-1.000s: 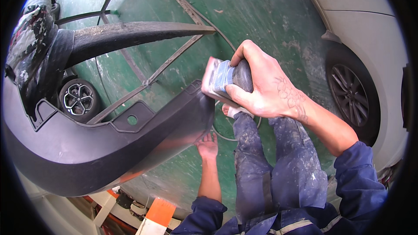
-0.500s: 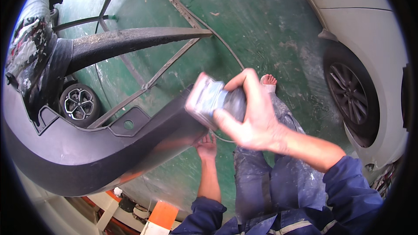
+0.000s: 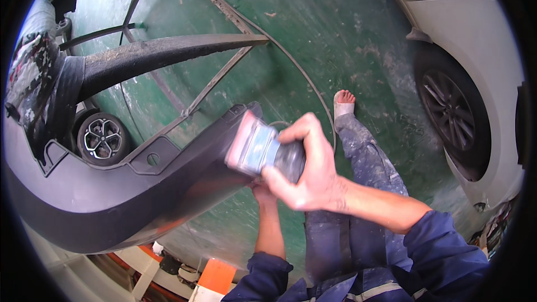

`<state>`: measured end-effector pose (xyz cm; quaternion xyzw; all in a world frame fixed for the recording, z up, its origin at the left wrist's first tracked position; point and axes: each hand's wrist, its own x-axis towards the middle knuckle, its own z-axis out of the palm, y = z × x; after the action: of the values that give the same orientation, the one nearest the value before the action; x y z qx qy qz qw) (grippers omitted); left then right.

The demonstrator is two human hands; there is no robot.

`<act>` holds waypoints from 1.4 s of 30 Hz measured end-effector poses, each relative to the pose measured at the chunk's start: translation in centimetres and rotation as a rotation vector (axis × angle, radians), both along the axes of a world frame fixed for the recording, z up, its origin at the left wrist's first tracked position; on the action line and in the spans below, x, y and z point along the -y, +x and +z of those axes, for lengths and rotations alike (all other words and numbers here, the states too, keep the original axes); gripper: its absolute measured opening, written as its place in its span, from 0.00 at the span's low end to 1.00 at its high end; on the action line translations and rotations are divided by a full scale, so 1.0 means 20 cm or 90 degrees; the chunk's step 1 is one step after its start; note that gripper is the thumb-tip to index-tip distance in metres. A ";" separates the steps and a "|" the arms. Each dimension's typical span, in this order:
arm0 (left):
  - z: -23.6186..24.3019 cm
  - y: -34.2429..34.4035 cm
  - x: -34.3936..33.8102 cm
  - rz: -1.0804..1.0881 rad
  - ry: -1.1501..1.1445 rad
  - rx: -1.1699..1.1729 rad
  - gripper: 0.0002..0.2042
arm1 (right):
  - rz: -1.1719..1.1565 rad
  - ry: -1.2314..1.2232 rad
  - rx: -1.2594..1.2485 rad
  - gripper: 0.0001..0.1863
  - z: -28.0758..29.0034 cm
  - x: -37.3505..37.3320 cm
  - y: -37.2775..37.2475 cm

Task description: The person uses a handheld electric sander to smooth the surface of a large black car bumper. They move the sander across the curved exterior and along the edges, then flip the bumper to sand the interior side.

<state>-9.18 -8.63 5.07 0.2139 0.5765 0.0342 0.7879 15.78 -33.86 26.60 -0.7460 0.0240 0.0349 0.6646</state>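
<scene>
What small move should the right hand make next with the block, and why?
Perhaps the right hand should set the block, pink side first, lightly against the curved black panel: that side faces the panel's end, though blur hides whether they touch. The left hand, partly hidden, is near the panel's lower edge, so it might steady it.

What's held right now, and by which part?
Right hand holds a sanding block by its dark rounded grip. Left hand is by the edge of the bumper, partly hidden; can't tell if it holds it.
</scene>
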 end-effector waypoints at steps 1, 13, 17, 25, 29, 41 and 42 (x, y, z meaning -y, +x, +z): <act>0.01 -0.01 -0.01 0.000 0.003 -0.007 0.28 | -0.013 0.010 -0.022 0.26 -0.04 0.01 0.03; -0.03 -0.09 -0.04 -0.004 0.033 -0.068 0.30 | -0.007 0.013 0.177 0.30 -0.18 -0.06 0.01; 0.78 0.73 0.50 -0.075 -0.083 0.241 0.27 | -0.026 0.006 0.213 0.32 -0.11 -0.16 -0.08; 0.16 0.10 0.02 0.372 -0.611 0.264 0.34 | -0.021 -0.024 0.258 0.32 -0.33 -0.21 -0.34; 0.09 -0.03 0.06 -0.050 0.015 -0.010 0.42 | -0.054 -0.033 0.251 0.29 -0.33 -0.14 -0.18; 0.07 -0.03 0.07 -0.760 0.818 0.094 0.27 | -0.123 -0.085 0.331 0.31 -0.22 -0.40 -0.45; 0.09 0.01 0.10 -0.850 1.096 0.018 0.24 | -0.103 -0.117 0.378 0.33 -0.21 -0.46 -0.52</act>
<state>-8.99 -10.53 6.81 0.9635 0.1179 -0.0058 0.2401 5.45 -24.73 22.42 -0.7761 -0.1088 -0.2393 0.5733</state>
